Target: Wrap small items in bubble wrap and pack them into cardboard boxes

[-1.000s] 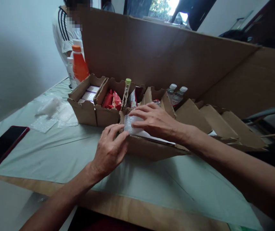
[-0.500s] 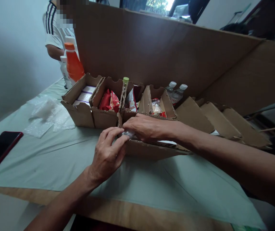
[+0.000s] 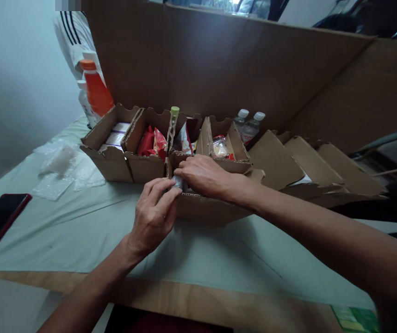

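Observation:
My left hand point(image 3: 154, 210) is at the near left corner of the front cardboard box point(image 3: 212, 210), its thumb and fingers pinching a piece of clear plastic wrap point(image 3: 178, 183). Over the same box, my right hand point(image 3: 203, 173) is curled, fingers pointing down inside. Its fingertips meet the other side of the wrap, and they are partly hidden. What lies deeper in this box is covered by my hand and forearm. Just behind, a cardboard bin holds red snack packets point(image 3: 151, 142), and another holds a clear and red packet point(image 3: 220, 145).
Bubble wrap sheets point(image 3: 63, 162) and a phone point(image 3: 0, 224) lie on the left of the green cloth. An orange bottle point(image 3: 97, 92) stands behind the white-box bin point(image 3: 110, 164). Clear bottles point(image 3: 252, 127) and angled cardboard bins point(image 3: 313, 159) are at right. A tall cardboard panel point(image 3: 219, 64) and a person's sleeve point(image 3: 73, 32) are beyond.
The view has tilted down slightly. My right hand has shifted a little toward the far side of the front box, and its wrist has risen. My left hand keeps its pinch at the corner.

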`<state>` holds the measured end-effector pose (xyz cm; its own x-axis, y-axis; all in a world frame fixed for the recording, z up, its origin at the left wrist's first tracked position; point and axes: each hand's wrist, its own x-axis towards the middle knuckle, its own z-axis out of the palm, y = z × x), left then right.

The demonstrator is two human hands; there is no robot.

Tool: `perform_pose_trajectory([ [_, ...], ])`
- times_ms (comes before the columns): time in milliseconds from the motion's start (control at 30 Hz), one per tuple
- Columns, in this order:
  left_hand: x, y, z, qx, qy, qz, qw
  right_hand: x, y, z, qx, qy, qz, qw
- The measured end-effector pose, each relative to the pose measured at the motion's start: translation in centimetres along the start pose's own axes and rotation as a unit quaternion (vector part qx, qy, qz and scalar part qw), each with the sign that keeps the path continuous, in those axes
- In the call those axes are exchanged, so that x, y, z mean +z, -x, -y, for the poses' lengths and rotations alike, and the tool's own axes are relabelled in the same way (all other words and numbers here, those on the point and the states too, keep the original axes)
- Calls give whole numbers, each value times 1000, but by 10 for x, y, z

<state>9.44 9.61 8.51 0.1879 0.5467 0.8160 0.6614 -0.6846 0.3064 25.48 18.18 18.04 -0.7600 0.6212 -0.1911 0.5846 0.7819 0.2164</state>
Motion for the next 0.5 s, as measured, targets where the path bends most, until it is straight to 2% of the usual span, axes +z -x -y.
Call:
perform_pose_trajectory([
  [133, 3, 1, -3, -3, 6, -12, 1000, 5, -7, 0, -2, -18, 2, 1000],
  [200, 5, 5, -5, -17, 25, -19, 999, 4, 0, -3, -16, -33, -19, 999],
  [267, 7, 13, -8, -46, 59, -25, 997, 2, 20, -6, -11, -52, -76, 996],
  [333, 8, 25, -9, -100, 101, -22, 990, 3, 57, -6, 27, -82, -186, 979],
  [367, 8, 33, -9, -140, 121, -14, 983, 7, 81, -4, 61, -102, -256, 959],
  [433, 7, 49, -8, -234, 160, 17, 959, 24, 131, 5, 151, -144, -404, 891],
  [500, 5, 63, -4, -309, 204, 53, 928, 55, 173, 16, 297, -170, -525, 779],
])
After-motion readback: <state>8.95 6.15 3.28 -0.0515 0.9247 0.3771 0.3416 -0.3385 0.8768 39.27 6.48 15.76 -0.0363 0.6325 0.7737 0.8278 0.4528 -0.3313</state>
